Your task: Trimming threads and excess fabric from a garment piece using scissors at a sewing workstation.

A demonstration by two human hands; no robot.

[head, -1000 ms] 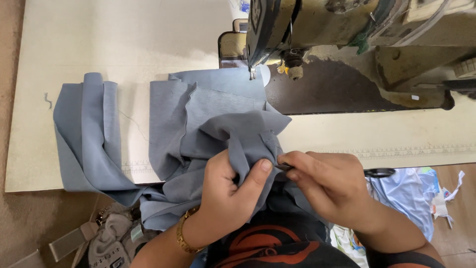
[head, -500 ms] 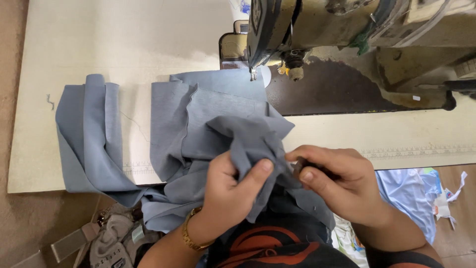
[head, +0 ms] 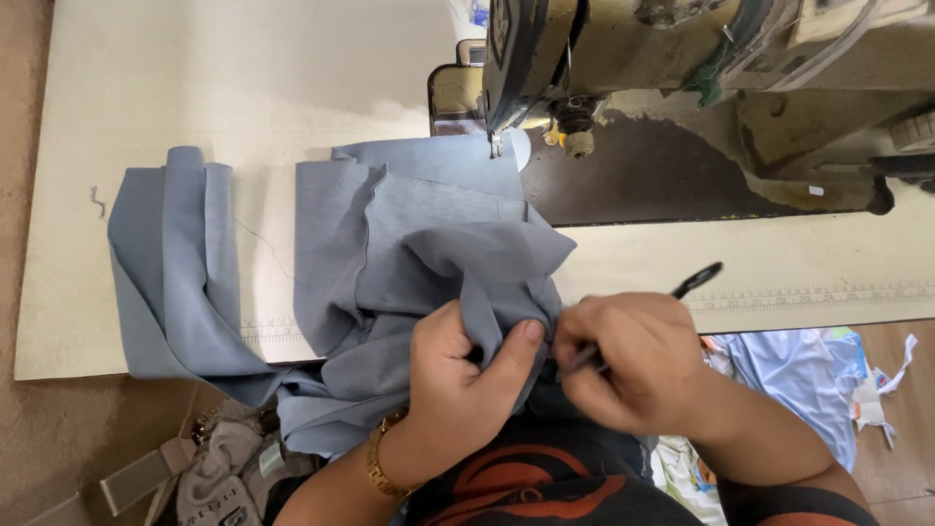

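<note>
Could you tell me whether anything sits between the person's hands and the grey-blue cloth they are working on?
Nothing visible does. The left hand already pinches a bunched fold of the grey-blue cloth, and the right hand meets that fold while gripping a small black tool. The sewing machine stands farther back on the table, apart from both hands.

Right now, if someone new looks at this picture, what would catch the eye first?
The heap of grey-blue fabric spread over the pale sewing table. Both hands pinch its near edge: left hand bunching cloth, right hand holding a small black-handled tool. Behind stands the worn industrial sewing machine.
</note>
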